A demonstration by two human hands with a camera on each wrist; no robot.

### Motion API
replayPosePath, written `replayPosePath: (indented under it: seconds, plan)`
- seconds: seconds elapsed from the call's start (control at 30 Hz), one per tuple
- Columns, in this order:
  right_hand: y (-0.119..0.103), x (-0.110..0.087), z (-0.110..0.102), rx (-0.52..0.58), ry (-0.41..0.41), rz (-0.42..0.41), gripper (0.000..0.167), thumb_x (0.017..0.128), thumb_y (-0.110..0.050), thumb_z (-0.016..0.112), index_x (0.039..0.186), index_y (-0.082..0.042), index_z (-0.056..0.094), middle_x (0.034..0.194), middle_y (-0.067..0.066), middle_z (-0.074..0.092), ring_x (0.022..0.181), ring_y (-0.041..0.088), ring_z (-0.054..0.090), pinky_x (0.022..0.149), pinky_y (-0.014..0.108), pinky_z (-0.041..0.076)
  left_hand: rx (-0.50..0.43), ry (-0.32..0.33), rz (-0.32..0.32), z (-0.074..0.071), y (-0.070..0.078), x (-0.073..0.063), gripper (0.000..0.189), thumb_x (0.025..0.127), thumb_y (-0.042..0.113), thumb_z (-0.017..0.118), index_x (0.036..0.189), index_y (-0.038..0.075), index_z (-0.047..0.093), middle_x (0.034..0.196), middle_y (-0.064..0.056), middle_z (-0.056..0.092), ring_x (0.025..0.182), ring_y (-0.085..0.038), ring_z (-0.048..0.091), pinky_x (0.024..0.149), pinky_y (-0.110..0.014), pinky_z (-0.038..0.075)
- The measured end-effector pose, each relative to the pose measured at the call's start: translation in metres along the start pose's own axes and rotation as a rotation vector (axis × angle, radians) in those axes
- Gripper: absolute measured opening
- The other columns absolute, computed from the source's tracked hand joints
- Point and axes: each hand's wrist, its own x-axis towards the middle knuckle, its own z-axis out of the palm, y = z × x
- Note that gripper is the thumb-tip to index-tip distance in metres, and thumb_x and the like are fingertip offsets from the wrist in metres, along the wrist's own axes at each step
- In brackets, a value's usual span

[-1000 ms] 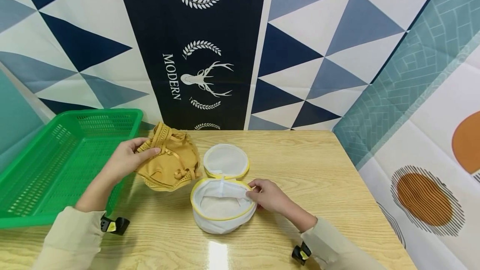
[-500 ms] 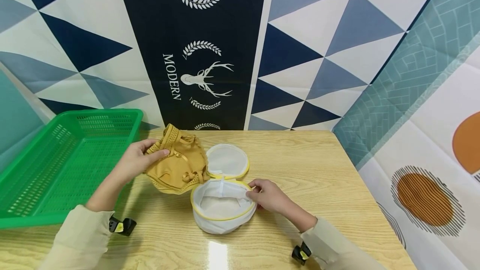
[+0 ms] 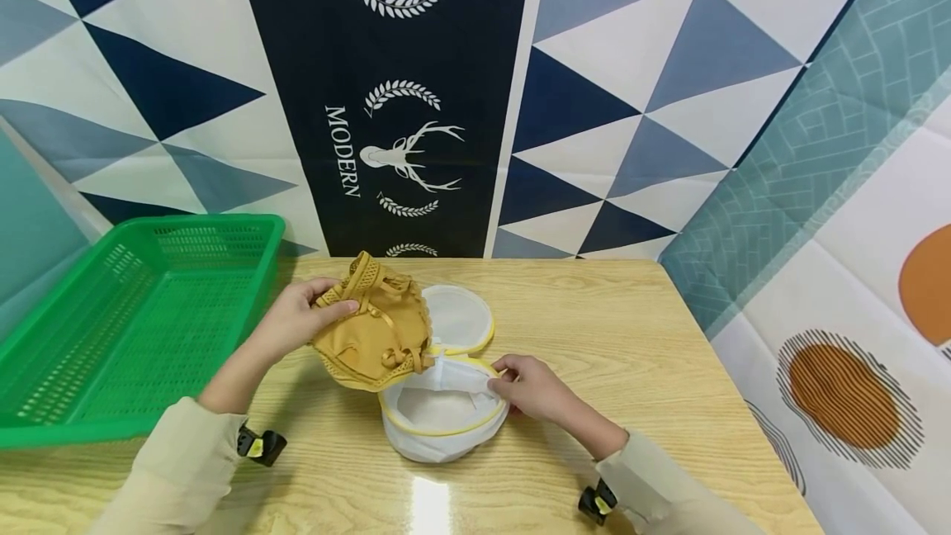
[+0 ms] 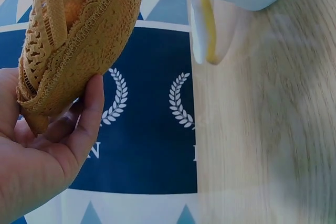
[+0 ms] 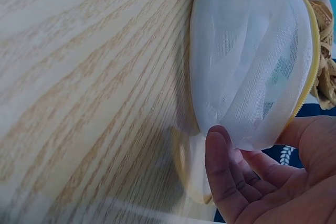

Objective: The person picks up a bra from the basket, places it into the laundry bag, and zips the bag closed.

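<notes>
My left hand (image 3: 300, 322) holds a mustard-yellow lace-trimmed bra (image 3: 375, 333) by its left edge, thumb on the near face. In the left wrist view the folded bra (image 4: 92, 45) shows lace edging and straps, with my fingers (image 4: 86, 129) beneath it. The bra hangs over the left rim of a round white mesh laundry bag (image 3: 438, 447) with a yellow zip. Its round lid (image 3: 464, 318) lies folded back behind it. My right hand (image 3: 537, 390) pinches the bag's right rim. In the right wrist view the thumb and fingers grip the mesh wall (image 5: 241, 61).
A green plastic basket (image 3: 256, 304) with perforated sides stands at the left. The wooden table (image 3: 594, 312) extends to the right of the bag. Patterned cloth (image 3: 594, 172) hangs behind the table and along the right side.
My left hand has carried the bra rightward and slightly nearer, from beside the bag to over its left rim and part of the lid. The right hand and the bag have stayed put.
</notes>
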Motion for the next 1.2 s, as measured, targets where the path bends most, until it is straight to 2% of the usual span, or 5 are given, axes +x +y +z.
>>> replayPosePath:
  seconds: [0.33, 0.57, 0.77, 1.2]
  plan:
    - [0.001, 0.001, 0.000, 0.004, 0.001, 0.010, 0.027, 0.090, -0.014, 0.060, 0.113, 0.000, 0.061, 0.081, 0.007, 0.058, 0.057, 0.015, 0.055, 0.052, 0.030, 0.050, -0.047, -0.004, 0.012, 0.008, 0.005, 0.003, 0.037, 0.087, 0.023, 0.066, 0.115, -0.001, 0.061, 0.082, -0.011, 0.068, 0.062, -0.008, 0.062, 0.056, -0.026, 0.052]
    - [0.001, 0.002, 0.001, -0.003, 0.004, 0.021, 0.027, 0.090, -0.013, 0.060, 0.113, 0.000, 0.061, 0.082, 0.007, 0.058, 0.057, 0.016, 0.056, 0.053, 0.030, 0.050, -0.086, -0.004, 0.007, 0.014, 0.008, 0.005, 0.038, 0.087, 0.023, 0.067, 0.117, 0.001, 0.061, 0.085, -0.011, 0.069, 0.064, -0.008, 0.064, 0.058, -0.026, 0.053]
    - [0.001, 0.002, 0.001, -0.001, -0.001, 0.022, 0.027, 0.090, -0.013, 0.060, 0.114, -0.001, 0.060, 0.082, 0.007, 0.058, 0.057, 0.016, 0.056, 0.053, 0.031, 0.050, -0.075, 0.013, 0.021, 0.020, 0.009, 0.007, 0.036, 0.085, 0.022, 0.069, 0.114, 0.002, 0.063, 0.088, -0.011, 0.069, 0.066, -0.007, 0.063, 0.059, -0.025, 0.053]
    - [0.001, 0.004, 0.002, 0.000, 0.003, 0.011, 0.025, 0.090, -0.013, 0.060, 0.111, -0.001, 0.062, 0.080, 0.007, 0.057, 0.056, 0.015, 0.055, 0.052, 0.031, 0.051, -0.090, -0.012, 0.042, 0.037, 0.012, 0.011, 0.033, 0.085, 0.018, 0.069, 0.113, 0.002, 0.063, 0.097, -0.014, 0.068, 0.072, -0.009, 0.061, 0.063, -0.023, 0.052]
